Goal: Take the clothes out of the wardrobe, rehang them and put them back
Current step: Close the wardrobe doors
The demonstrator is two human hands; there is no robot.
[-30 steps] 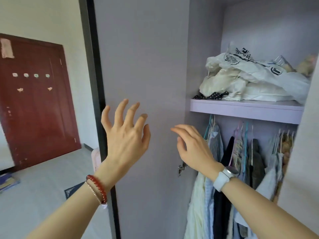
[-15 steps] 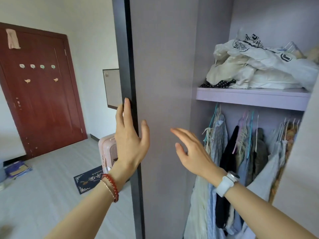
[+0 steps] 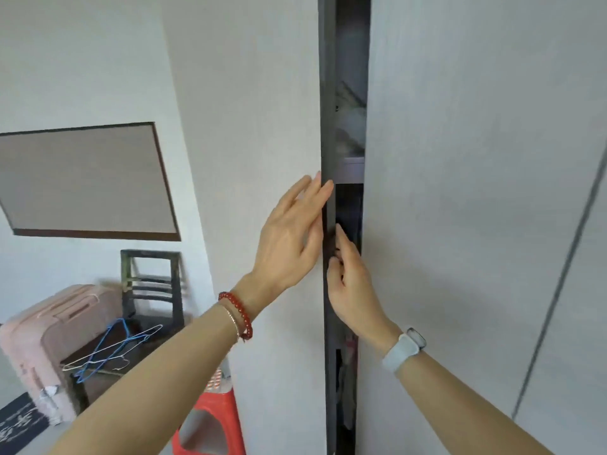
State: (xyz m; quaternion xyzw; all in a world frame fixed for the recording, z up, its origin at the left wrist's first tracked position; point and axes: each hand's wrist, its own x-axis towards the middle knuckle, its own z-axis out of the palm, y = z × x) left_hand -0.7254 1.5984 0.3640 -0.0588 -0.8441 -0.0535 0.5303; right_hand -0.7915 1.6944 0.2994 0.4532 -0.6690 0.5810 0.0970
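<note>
Left hand (image 3: 289,238) lies flat and open against the wardrobe door (image 3: 262,159). Right hand (image 3: 351,284) reaches into the narrow gap; its grip cannot be made out.

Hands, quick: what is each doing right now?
Left hand: open, flat against the wardrobe door.
Right hand: fingers curled at the door's edge, holding nothing.

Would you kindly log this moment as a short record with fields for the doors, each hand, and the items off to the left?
doors: left door and right door nearly shut, narrow gap between
left hand: flat on left door, fingertips at its dark edge
right hand: fingers in the gap
inside: shelf and clothes barely visible
left side: hangers on chair, pink suitcase, red stool
</note>
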